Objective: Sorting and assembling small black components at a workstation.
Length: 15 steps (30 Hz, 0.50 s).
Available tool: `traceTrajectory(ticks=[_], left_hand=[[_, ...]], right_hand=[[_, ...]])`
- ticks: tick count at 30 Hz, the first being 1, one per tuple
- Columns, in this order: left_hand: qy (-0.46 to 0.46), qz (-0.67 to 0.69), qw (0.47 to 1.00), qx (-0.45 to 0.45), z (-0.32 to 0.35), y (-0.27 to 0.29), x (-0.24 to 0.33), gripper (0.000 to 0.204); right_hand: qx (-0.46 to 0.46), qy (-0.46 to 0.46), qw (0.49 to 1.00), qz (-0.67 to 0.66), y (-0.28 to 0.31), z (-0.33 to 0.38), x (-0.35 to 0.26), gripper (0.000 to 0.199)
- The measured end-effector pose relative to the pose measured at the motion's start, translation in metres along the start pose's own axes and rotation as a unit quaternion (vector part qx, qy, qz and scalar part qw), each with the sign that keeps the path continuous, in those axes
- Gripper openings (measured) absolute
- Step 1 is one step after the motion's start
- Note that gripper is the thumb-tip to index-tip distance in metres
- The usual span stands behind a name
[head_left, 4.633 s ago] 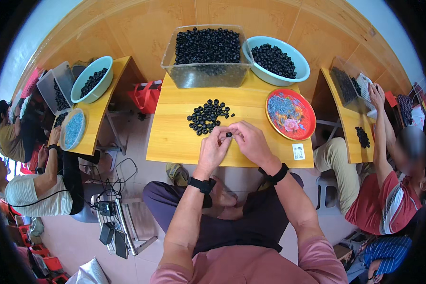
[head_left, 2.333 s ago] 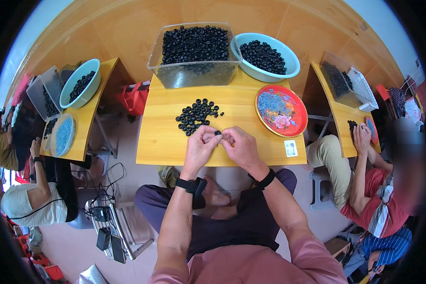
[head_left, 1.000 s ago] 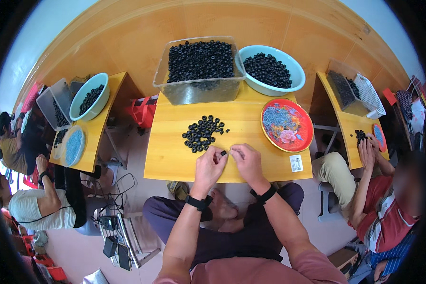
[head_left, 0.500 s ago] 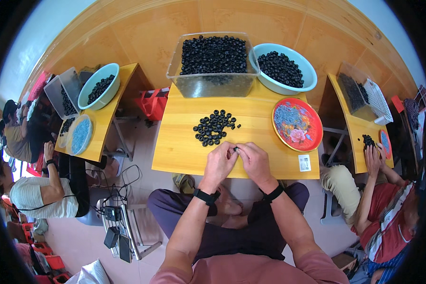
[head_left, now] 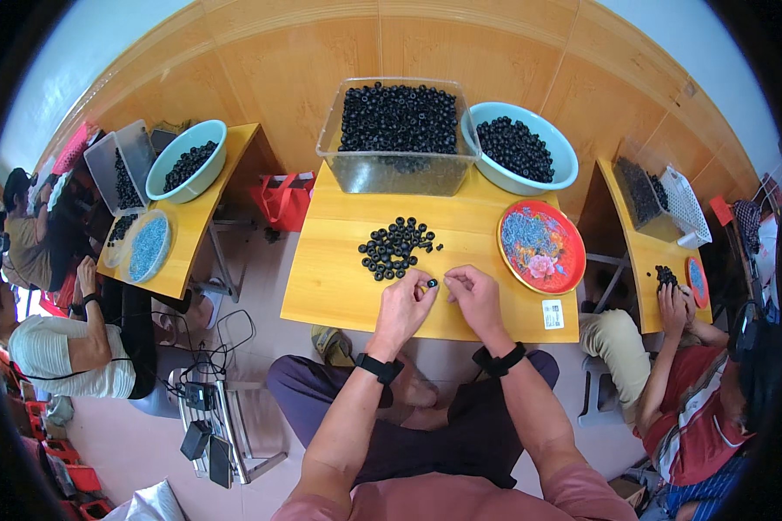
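My left hand (head_left: 406,304) pinches a small round black piece (head_left: 433,283) between thumb and forefinger; its centre looks pale blue. My right hand (head_left: 473,295) is just to the right, a little apart from it, thumb and forefinger pressed together. Whatever those fingertips may hold is too small to make out. Beyond my left hand lies a loose heap of black ring-like pieces (head_left: 396,247) on the yellow table (head_left: 321,286). To the right, a red flowered tray (head_left: 572,260) holds many tiny bluish-grey pieces (head_left: 526,233).
A clear plastic box (head_left: 400,178) full of black pieces stands at the back, beside a pale-blue basin (head_left: 560,169) of more. A white label (head_left: 553,314) is at the table's right front. People work at tables left and right. Cables (head_left: 222,334) hang over a metal stool (head_left: 235,425).
My hands have drawn apart. The right hand has come away from the black piece, which stays in the left fingers. The whole view has shifted slightly.
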<state>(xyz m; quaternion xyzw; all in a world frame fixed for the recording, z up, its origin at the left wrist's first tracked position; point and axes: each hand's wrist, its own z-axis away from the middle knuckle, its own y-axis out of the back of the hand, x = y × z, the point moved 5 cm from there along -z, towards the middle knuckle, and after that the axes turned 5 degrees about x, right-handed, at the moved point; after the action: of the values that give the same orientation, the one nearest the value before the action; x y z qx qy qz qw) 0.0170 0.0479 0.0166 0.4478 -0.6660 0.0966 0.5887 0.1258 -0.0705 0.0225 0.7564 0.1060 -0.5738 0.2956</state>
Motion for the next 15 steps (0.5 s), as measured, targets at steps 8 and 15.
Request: traceTrajectory(ticks=[8, 15], left_hand=[[-0.013, 0.026, 1.0, -0.003, -0.001, -0.001, -0.004, 0.016], [-0.035, 0.034, 0.999, 0.003, -0.001, -0.001, -0.005, 0.017]], right_hand=[[-0.056, 0.173, 0.947, 0.265, 0.003, -0.071, -0.02, 0.017], [-0.08, 0.189, 0.92, 0.334, -0.019, -0.078, -0.011, 0.01]])
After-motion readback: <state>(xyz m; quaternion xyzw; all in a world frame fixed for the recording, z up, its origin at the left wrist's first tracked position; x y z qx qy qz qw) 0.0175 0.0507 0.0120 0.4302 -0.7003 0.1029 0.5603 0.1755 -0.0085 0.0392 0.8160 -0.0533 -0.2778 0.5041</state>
